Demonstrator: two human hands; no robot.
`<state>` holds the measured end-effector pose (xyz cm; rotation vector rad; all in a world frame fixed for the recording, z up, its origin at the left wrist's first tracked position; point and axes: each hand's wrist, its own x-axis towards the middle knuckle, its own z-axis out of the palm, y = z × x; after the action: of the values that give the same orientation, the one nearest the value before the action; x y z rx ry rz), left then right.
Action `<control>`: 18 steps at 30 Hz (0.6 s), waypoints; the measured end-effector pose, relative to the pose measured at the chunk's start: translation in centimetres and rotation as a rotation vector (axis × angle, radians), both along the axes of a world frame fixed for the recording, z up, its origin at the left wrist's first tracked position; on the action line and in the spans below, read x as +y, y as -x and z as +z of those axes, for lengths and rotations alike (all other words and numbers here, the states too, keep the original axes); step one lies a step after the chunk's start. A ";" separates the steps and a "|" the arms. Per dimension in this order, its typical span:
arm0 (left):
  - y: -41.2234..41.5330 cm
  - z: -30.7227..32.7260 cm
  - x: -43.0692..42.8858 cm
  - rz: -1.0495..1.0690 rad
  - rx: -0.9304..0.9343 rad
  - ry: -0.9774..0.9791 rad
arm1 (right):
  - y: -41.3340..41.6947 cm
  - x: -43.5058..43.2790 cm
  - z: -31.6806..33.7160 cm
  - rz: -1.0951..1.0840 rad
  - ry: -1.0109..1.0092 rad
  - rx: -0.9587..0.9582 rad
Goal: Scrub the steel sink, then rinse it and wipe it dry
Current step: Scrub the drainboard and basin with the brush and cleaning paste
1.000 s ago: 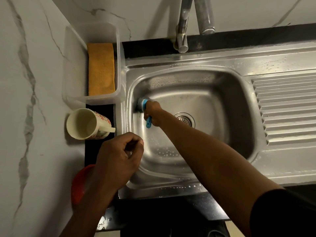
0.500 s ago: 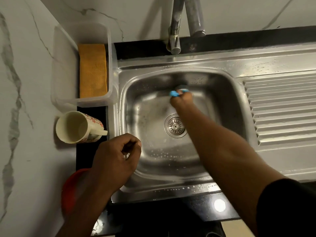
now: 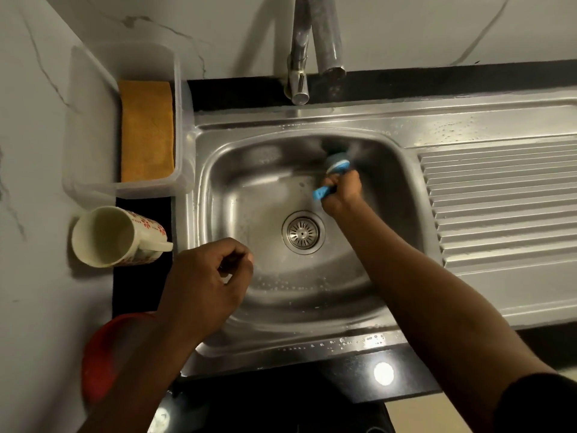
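The steel sink [image 3: 249,195] fills the middle of the view, its basin wet with droplets and a round drain [image 3: 302,232] at the centre. My right hand [image 3: 342,192] grips a blue-handled scrub brush [image 3: 335,165] whose head presses against the far wall of the basin, right of centre. My left hand [image 3: 209,282] hovers over the sink's front-left rim with its fingers curled and nothing in them. A tap [image 3: 301,57] stands behind the basin.
A ribbed draining board [image 3: 499,207] extends to the right. On the left counter a clear plastic tub [image 3: 93,120] holds an orange cloth [image 3: 146,129]; a floral mug [image 3: 118,235] lies on its side. A red bowl [image 3: 100,357] sits under my left forearm.
My right hand has carried the brush from the basin's left wall across to the far wall, right of centre. The left hand has stayed over the front-left rim.
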<state>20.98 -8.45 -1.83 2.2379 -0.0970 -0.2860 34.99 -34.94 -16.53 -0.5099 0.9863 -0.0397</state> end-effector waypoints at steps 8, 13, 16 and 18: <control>1.4 0.1 -2.9 0.038 -0.031 0.010 | -3.6 -4.3 7.0 1.811 1.974 -0.026; 3.5 0.3 -5.0 0.140 -0.011 0.034 | -5.0 -4.7 5.3 2.462 2.594 -0.123; 4.8 0.2 -6.3 0.218 0.016 0.067 | -3.7 -6.2 4.7 2.596 2.518 0.040; 5.6 -0.1 -7.1 0.259 0.029 0.076 | -2.1 -6.8 3.8 2.664 2.459 0.116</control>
<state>15.38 -15.54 -1.88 2.1414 0.1936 -0.1713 37.13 -41.78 -12.77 2.1487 0.6975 -0.7968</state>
